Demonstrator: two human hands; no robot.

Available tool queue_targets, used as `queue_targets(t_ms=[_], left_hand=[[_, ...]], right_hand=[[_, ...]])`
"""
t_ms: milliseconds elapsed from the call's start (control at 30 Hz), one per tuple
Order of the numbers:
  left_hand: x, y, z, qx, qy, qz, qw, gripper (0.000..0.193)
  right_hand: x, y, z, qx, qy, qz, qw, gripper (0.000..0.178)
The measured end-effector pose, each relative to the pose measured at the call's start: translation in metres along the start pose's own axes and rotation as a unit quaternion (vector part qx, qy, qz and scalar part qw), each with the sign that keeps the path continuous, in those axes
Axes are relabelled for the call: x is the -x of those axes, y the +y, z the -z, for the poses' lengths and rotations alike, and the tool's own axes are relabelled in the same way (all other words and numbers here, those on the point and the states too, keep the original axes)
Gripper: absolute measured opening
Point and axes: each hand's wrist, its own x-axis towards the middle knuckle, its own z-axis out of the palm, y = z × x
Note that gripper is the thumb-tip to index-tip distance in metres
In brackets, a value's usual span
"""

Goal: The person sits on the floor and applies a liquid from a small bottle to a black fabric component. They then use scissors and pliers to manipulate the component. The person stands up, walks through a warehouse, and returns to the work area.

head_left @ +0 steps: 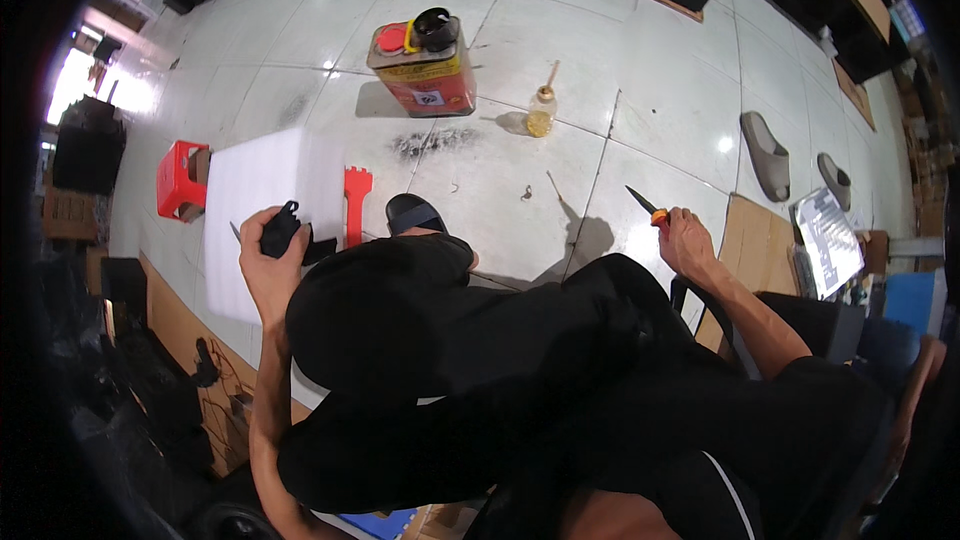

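My left hand grips a small black part over a white sheet lying on the tiled floor. My right hand is raised to the right and holds a thin tool with an orange handle and a dark pointed tip, angled up and left. My legs in black trousers fill the middle, with one black slipper on the floor ahead. A red plastic piece stands at the sheet's right edge.
A red and yellow metal can with a black cap stands ahead, a small bottle of yellow liquid beside it. A red stool sits left. Two grey slippers, cardboard and a printed sheet lie right.
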Motion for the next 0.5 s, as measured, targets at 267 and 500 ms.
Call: queue_targets(t_ms=[267, 500], left_hand=[[0.014, 0.047, -0.004, 0.033, -0.061, -0.004, 0.998, 0.031], [0.011, 0.042, -0.007, 0.051, -0.034, 0.051, 0.997, 0.03]], right_hand=[[-0.037, -0.05, -0.046, -0.134, -0.109, -0.011, 0.985, 0.033], [-0.106, -0.088, -0.114, -0.124, -0.083, 0.057, 0.987, 0.027]])
